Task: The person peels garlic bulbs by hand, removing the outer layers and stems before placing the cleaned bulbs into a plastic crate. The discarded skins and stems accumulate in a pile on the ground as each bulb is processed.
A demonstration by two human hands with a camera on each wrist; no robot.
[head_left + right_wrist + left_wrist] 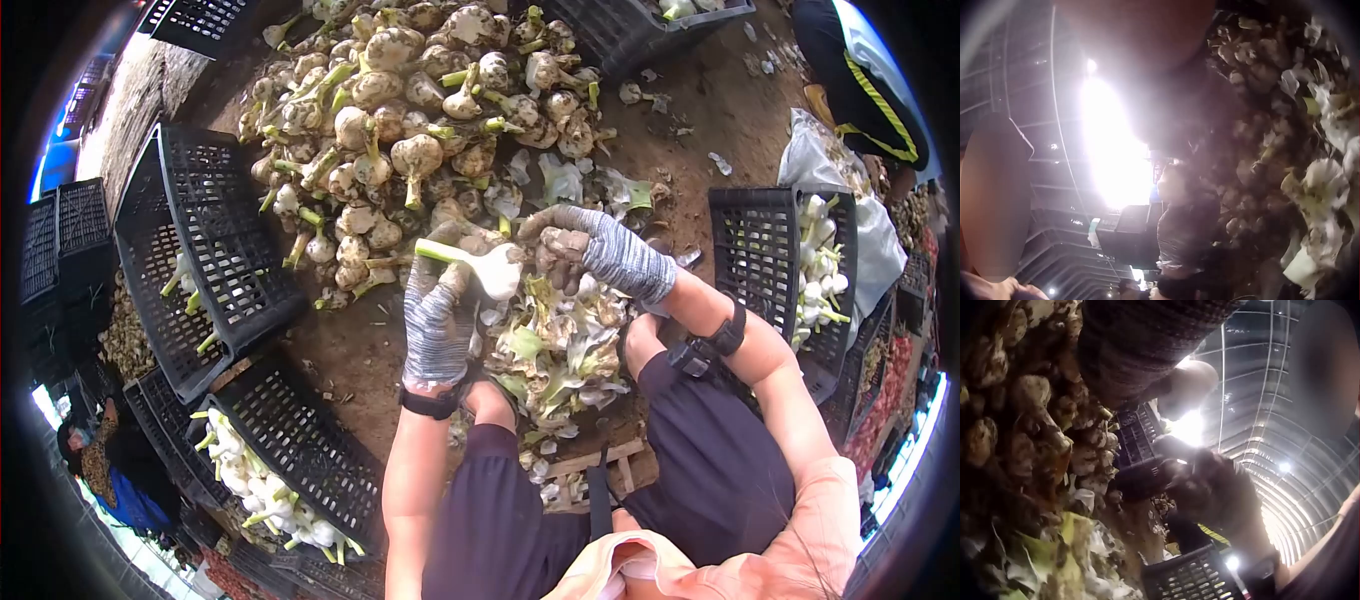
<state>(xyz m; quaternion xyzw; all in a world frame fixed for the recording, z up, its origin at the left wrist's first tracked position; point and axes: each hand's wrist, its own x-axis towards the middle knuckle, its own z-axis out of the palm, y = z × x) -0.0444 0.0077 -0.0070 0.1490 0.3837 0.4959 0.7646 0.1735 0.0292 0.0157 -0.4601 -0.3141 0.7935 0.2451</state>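
A cleaned white garlic bulb [497,272] with a short green stem lies across my left hand [437,325], which grips it by the stem and neck. That hand wears a grey striped knit glove with dirty fingers. My right hand [612,255], gloved alike, is close at the right side of the bulb with its fingers bent; whether they pinch a bit of skin I cannot tell. The right wrist view shows the bulb [1175,184] above the left glove [1175,234], dim against the glare. Below both hands lies a heap of stripped garlic skins [560,350].
A big pile of soil-covered garlic [390,130] lies ahead. Black crates stand around: a tilted one [215,230] at left, one with cleaned garlic [300,440] at lower left, another [755,250] at right. Another person [865,80] is at upper right.
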